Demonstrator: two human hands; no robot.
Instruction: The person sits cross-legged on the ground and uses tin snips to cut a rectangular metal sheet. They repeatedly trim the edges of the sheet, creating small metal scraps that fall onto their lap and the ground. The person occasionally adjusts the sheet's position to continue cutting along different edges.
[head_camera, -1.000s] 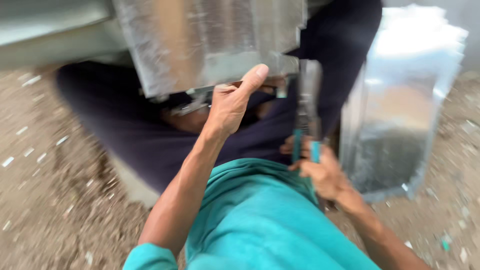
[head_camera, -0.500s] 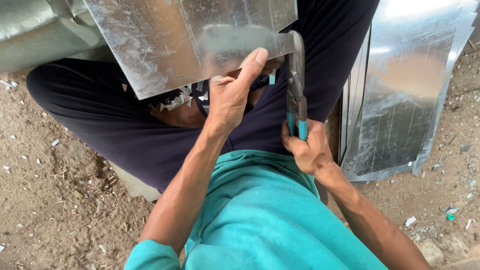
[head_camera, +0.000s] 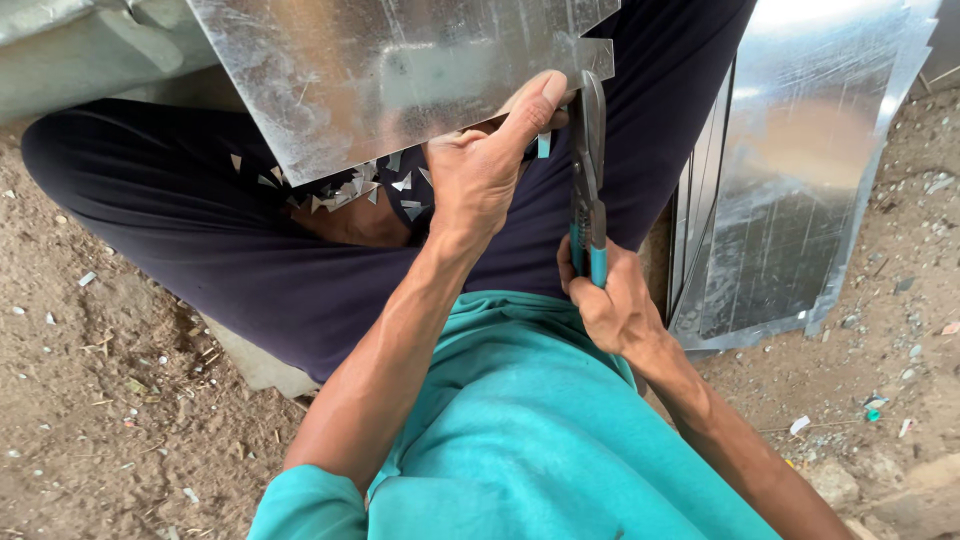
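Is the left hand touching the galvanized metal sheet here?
Touching. The head view shows the left hand gripping the lower edge of the galvanized metal sheet, thumb pressed flat on its face beside the tin snips.

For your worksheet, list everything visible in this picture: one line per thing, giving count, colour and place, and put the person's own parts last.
metal sheet: one, shiny grey, top centre, gripped at its lower edge.
tin snips: one, grey blades, teal handles, at the sheet's right edge.
metal offcuts: many, silver, small triangles on the lap.
stacked sheets: several, silver, leaning at right.
dirt ground: brown, littered, both sides.
dark trousers: one pair, navy, across the middle.
teal shirt: one, bottom centre.
left hand: holds the sheet.
right hand: holds the snips' handles.
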